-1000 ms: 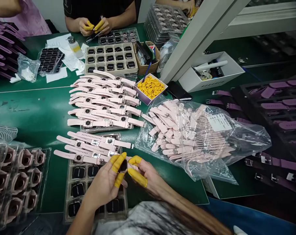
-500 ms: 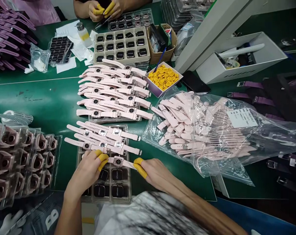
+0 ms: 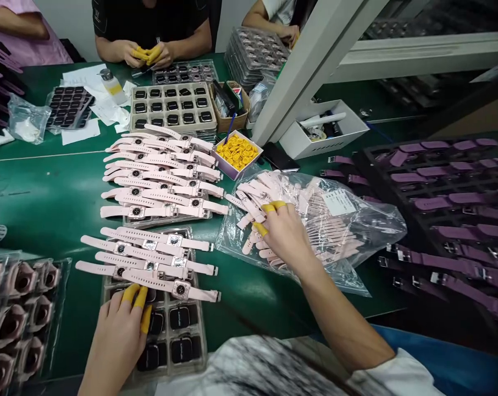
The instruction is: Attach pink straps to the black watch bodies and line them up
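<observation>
My left hand (image 3: pixel 117 330), yellow finger cots on three fingertips, rests flat with fingers apart on a clear tray of black watch bodies (image 3: pixel 178 335). Just beyond its fingertips lies a pink strapped watch (image 3: pixel 175 287), the nearest of a short row of pink watches (image 3: pixel 150 252) laid across the tray. My right hand (image 3: pixel 284 231), also with finger cots, reaches into the open mouth of a clear bag of loose pink straps (image 3: pixel 335 225). Its fingertips touch the straps; whether it grips one is hidden.
A larger pile of pink watches (image 3: pixel 162 176) lies further out, with a tray of black watch bodies (image 3: pixel 170 104) and a box of yellow finger cots (image 3: pixel 236 151) behind. Purple straps in black trays (image 3: pixel 451 187) fill the right. Trays of pink cases (image 3: pixel 18 313) stand left. A co-worker's hands (image 3: pixel 148 54) work opposite.
Both hands let go of the pink watch, which now lies in the near row. My right hand moved right into the strap bag; my left hand dropped onto the tray.
</observation>
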A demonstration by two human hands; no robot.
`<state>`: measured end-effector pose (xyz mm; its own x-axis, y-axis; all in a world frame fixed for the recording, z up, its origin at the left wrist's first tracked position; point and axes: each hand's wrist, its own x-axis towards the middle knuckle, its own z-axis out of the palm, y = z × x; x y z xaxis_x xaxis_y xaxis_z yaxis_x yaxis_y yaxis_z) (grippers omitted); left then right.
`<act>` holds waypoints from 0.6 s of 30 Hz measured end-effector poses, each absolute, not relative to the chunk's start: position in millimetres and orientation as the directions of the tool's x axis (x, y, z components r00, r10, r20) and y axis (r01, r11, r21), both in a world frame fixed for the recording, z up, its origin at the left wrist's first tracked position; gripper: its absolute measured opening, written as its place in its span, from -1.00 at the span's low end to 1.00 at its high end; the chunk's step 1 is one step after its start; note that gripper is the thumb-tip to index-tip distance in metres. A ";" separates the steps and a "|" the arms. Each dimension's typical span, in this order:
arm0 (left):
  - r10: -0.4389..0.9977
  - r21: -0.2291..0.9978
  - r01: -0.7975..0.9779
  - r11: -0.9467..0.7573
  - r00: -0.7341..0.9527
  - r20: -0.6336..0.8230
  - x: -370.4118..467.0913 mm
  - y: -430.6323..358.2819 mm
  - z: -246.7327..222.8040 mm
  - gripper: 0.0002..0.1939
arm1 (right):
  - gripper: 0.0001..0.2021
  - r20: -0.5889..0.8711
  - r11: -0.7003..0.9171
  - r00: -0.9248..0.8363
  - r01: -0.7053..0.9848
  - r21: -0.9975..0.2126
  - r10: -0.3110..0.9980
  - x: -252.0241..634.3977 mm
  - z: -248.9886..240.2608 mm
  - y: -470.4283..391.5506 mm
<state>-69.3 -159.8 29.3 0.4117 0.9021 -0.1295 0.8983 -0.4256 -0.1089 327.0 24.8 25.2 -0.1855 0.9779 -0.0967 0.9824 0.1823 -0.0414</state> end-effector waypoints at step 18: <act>0.997 0.576 0.816 -0.053 0.076 -0.015 -58.1 -129.3 72.1 -0.59 | -0.90 -0.203 -0.042 -0.045 0.914 -0.403 0.978 351.1 56.5 28.1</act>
<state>-58.1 -129.3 72.1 0.0758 0.9970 -0.0152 0.8157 -0.0533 0.5760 351.1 28.1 56.5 -0.0449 0.9782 -0.2029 0.9144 -0.0416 -0.4028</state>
